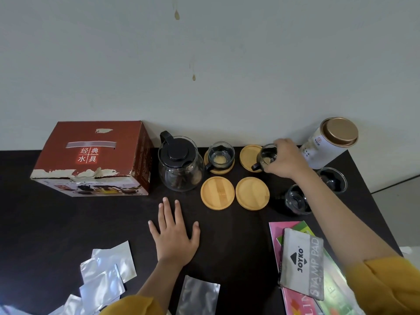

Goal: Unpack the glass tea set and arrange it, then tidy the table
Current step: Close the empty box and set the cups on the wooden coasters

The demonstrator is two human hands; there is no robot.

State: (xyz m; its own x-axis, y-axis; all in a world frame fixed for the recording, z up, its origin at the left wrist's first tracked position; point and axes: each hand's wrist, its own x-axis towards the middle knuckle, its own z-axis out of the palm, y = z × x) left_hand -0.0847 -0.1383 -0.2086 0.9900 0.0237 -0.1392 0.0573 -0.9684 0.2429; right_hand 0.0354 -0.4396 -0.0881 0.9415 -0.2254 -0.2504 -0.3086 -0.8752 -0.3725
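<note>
Our right arm reaches forward, its hand [286, 158] arched from above with fingers clamped on a glass cup [266, 158] over the far-right wooden coaster [249, 156], right of the glass teapot [180, 164]. Our left hand [175, 235] lies flat on the dark worktop [238, 246] in front of the teapot, palm down, fingers spread apart.

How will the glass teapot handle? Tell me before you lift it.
The glass teapot is probably fragile and slippery on its rounded belly, so its black handle looks safer. The wide base suggests it won't tip easily, but the lid might shift if tilted.
</note>
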